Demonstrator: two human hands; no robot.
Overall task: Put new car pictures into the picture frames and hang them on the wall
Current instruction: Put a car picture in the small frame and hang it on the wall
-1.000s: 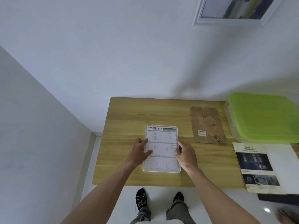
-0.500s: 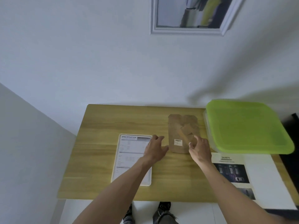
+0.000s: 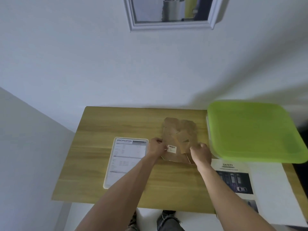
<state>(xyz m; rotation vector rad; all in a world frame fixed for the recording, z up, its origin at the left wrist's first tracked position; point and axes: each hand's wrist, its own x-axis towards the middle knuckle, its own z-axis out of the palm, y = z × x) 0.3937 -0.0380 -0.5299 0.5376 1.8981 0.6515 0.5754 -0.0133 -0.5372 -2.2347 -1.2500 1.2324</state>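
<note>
A white picture frame (image 3: 126,161) lies flat on the wooden table (image 3: 93,147), with a page headed SPECIFICATION in it. To its right lies a brown cardboard backing board (image 3: 179,130) with a fold-out stand and a barcode label. My left hand (image 3: 155,147) grips the board's near left edge. My right hand (image 3: 200,153) grips its near right edge, and that near edge is raised a little off the table. A loose page headed SAFETY (image 3: 235,179), with car pictures on it, lies at the right. A second white frame (image 3: 171,13) hangs on the wall above.
A clear plastic box with a lime green lid (image 3: 255,130) stands at the table's back right, close to the board. The table stands against a white wall, with a side wall on the left. My feet show below the table's near edge.
Both hands left the white frame and moved right to the cardboard backing board, which they now grip at its near edge. The view shifted right and up.
</note>
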